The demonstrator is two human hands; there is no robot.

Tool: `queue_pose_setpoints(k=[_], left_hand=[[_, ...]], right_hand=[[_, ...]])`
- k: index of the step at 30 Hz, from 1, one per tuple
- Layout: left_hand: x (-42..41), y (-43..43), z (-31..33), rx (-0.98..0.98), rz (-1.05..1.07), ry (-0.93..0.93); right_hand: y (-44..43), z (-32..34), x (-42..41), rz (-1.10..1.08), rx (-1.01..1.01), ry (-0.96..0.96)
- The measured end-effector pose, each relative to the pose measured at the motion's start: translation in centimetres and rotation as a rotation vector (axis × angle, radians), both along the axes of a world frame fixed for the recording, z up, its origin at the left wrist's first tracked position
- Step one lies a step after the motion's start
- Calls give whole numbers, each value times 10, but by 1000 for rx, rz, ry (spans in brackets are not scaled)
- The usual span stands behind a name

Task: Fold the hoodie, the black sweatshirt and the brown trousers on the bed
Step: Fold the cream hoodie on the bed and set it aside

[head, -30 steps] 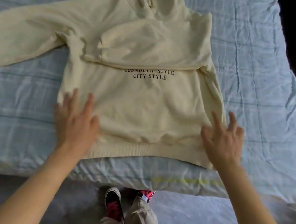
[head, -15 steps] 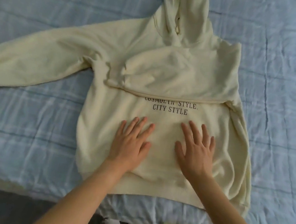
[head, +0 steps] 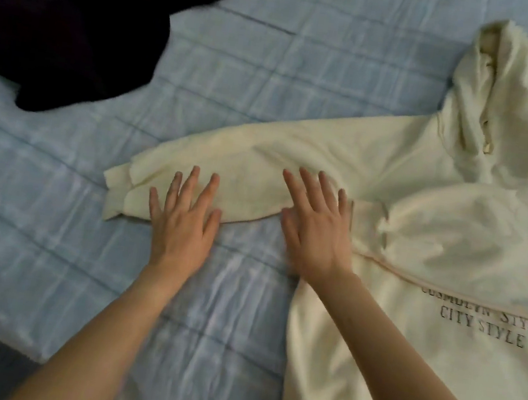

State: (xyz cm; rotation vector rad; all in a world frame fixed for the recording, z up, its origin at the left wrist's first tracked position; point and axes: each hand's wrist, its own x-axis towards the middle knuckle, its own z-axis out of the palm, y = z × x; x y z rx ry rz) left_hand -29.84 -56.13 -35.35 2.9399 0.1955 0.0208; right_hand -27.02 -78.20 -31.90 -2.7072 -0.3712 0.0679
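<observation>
Head view: the left hand (head: 182,222) lies flat with its fingers spread on the sleeve (head: 254,161) near the cuff. The right hand (head: 315,233) also lies flat and spread, by the armpit. Both forearms reach in from 6 o'clock. The hoodie (head: 452,241) lies print-up at 3 o'clock on the bed (head: 275,50). The sweatshirt (head: 77,24) is heaped at 10 o'clock.

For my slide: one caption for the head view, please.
Left hand and right hand rest flat on the hoodie sleeve on the bed; black sweatshirt lies apart.

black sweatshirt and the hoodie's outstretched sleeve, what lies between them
Nothing but bare blue bedcover separates the black sweatshirt from the hoodie sleeve, as the head view shows.
</observation>
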Motion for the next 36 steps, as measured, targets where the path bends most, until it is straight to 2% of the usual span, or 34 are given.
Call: queue_pose_setpoints(k=[3, 5, 7, 10, 11, 13, 15, 16, 17, 20, 22, 23, 25, 27, 31, 36], left_hand=[[5, 42, -18, 8, -32, 86], [4, 54, -21, -45, -114, 79], [-1, 61, -17, -158, -132, 3], [-26, 68, -11, -320, -33, -242], [-37, 67, -9, -424, 59, -279], [-49, 62, -2, -727, 389, -274], [-42, 62, 2, -1177, 769, -202], [-35, 64, 0, -1368, 872, -177], [-28, 66, 0, -1430, 882, -179], [-7, 62, 4, -1133, 705, -193], [4, 53, 5, -1076, 676, -227], [10, 49, 6, -1134, 687, -244], [19, 41, 15, -1318, 644, -286], [26, 28, 28, -1438, 524, -329], [43, -34, 61, -1561, 209, -269], [63, -158, 83, -1505, -17, -14]], right_hand=[[44, -24, 25, 53, -73, 18], [59, -47, 27, 107, -210, 86], [61, -64, 21, 109, -259, 76], [61, -71, 19, 67, -230, -12], [61, -72, 20, 68, -236, -27], [63, -73, 20, 70, -243, -39], [63, -72, 19, 70, -246, -41], [64, -71, 19, 70, -252, -41], [65, -70, 18, 69, -255, -39], [68, -63, 17, 77, -275, -2], [67, -54, 22, 100, -235, 36], [63, -48, 27, 106, -188, 28], [42, -32, 37, 54, -98, -105], [5, -15, 47, -98, -83, -223], [-112, 4, 36, -430, -96, -107], [-255, 17, -9, -600, -217, 33]])
